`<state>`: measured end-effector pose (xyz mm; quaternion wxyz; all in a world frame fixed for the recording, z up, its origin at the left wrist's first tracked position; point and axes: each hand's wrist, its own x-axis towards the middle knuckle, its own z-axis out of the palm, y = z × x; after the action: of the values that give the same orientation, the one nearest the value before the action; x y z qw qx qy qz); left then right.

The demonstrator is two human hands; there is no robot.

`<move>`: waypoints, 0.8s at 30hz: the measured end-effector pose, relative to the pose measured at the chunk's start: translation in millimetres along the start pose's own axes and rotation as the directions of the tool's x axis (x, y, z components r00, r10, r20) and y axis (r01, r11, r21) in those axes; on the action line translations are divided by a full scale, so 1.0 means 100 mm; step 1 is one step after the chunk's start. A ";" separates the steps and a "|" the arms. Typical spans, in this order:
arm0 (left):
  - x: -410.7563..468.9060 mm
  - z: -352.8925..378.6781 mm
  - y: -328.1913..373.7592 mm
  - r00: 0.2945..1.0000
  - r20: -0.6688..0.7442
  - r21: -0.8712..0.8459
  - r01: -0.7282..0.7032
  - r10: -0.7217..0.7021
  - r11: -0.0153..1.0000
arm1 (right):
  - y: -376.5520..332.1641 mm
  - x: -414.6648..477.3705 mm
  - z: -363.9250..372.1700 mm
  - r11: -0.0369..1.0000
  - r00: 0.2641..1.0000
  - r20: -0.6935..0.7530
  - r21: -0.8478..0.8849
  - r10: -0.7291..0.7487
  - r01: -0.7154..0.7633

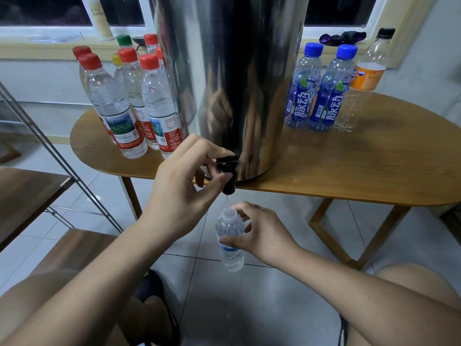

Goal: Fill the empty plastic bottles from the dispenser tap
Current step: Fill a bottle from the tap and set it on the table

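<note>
grip: right hand (262, 236) curled round uncapped bottle (230, 243), lower centre, mouth under tap (228, 176) | left hand (184, 186) pinches the tap, thin stream falling | progress: mid-fill, level unclear | capped bottles (132, 103) upper left and right on table (349, 166), probably some unfilled

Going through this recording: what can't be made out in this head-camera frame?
All in the head view:
1. Shiny steel dispenser drum: top cut off by the upper edge; lid unseen.
2. Black dispenser tap: lever partly covered by fingers of the left hand.
3. Small clear plastic bottle: fill level unreadable; the right hand covers its middle.
4. Rear red-capped bottles: hidden behind front ones and the drum; count unclear.
</note>
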<state>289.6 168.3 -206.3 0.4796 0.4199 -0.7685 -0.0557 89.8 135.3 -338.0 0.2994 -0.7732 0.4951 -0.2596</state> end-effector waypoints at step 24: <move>0.03 -0.33 -0.70 0.951 0.075 0.321 0.262 -0.300 0.910 | -0.06 -0.07 -0.11 0.998 0.999 -0.032 0.066 0.002 0.000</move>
<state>356.7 132.0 -220.8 0.3474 0.5915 -0.7270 -0.0298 83.1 141.5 -326.8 0.3171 -0.7585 0.4911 -0.2880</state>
